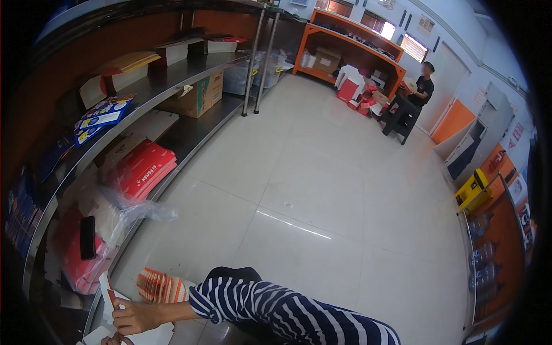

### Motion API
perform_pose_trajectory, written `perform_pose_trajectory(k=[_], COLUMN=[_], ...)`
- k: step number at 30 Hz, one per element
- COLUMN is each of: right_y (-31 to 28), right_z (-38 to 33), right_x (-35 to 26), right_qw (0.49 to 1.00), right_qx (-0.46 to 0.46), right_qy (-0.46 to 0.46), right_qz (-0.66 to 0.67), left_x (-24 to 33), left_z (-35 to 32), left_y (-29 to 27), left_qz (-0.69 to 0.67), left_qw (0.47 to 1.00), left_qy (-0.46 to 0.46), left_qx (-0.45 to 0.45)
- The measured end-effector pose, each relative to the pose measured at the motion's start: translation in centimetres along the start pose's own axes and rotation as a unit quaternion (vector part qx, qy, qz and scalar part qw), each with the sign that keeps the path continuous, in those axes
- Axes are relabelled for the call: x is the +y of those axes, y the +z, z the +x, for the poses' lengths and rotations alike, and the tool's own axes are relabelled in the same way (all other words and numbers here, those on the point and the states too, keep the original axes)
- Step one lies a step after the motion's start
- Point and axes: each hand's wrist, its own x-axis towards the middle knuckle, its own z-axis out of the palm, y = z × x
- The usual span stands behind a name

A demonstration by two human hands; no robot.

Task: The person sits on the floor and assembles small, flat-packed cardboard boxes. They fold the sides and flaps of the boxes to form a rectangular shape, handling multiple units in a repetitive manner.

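Observation:
At the lower left, my right hand (137, 317) has its fingers closed round the edge of a white and red cardboard piece (107, 294), which looks like a partly folded box. Its striped sleeve crosses from the lower right. Just below, my left hand (118, 340) shows only in part at the picture's lower edge, close against the same white card. How its fingers lie is hidden. Beside my right wrist is a stack of orange-and-white striped card (161, 286).
A steel shelf (201, 77) along the left holds red flat boxes (144, 169) in clear plastic, a black phone (87, 238) and blue packets (106, 115). Far off, a person (424, 86) sits near a black stool (401, 118) and piled red boxes (362, 95). Water bottles (484, 256) stand right.

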Motion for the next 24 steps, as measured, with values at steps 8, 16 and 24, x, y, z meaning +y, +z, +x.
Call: perform_pose_trajectory(k=[8,16,24], right_y=[-0.1,-0.6,0.9], right_z=[0.3,0.4,-0.8], right_x=[0.1,-0.5,-0.5], right_qw=[0.999,1.0,0.999], right_qx=[0.017,0.002,-0.026], right_qy=[-0.004,0.01,-0.009], right_qz=[-0.034,0.014,0.033], left_x=[-0.8,-0.9,-1.1], left_z=[-0.4,-0.4,-0.3], left_y=[0.7,0.8,0.3], left_qz=[-0.026,-0.072,-0.118], left_qw=[0.999,0.997,0.993], left_qy=[0.015,-0.007,-0.015], left_qx=[0.011,-0.011,-0.022])
